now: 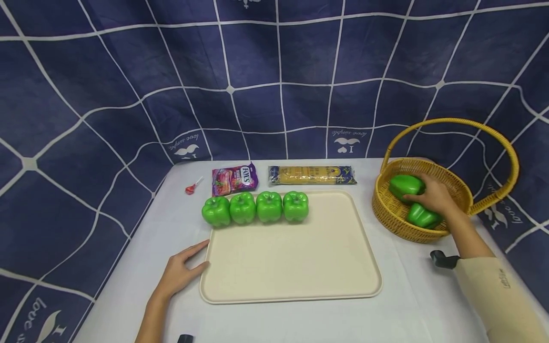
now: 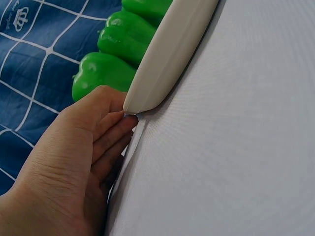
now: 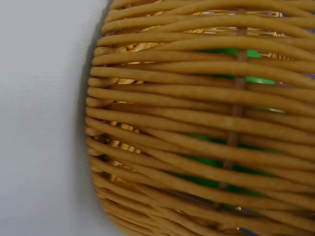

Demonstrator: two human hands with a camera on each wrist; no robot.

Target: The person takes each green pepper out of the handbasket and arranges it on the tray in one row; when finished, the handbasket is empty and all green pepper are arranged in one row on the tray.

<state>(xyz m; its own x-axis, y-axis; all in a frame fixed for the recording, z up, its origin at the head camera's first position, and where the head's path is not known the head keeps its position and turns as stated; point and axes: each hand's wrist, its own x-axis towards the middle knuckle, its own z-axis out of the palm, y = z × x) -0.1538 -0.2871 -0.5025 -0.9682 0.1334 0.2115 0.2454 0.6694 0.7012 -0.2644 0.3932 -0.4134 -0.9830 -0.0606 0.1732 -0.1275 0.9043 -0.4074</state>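
Note:
In the head view my right hand (image 1: 434,194) reaches into the yellow wicker basket (image 1: 392,220), its thumb and fingers round a green bell pepper (image 1: 403,185). A second bell pepper (image 1: 422,216) lies just below that hand in the basket. My left hand (image 1: 179,270) is at the left edge of the cream tray (image 1: 291,262), thumb and fingers spread apart. Its fingertips touch the tray's rim (image 2: 165,59) in the left wrist view. Several green bell peppers (image 1: 269,207) stand in a row along the tray's far side, the leftmost overlapping its corner. From the right wrist, basket weave (image 3: 197,118) hides the hand.
Behind the tray lie a purple candy bag (image 1: 235,179) and a long yellow packet (image 1: 311,175). A red lollipop (image 1: 190,189) is at the far left. The basket's tall handle (image 1: 461,121) arches over its opening. A dark blue curtain (image 1: 309,62) backs the white table (image 1: 407,305).

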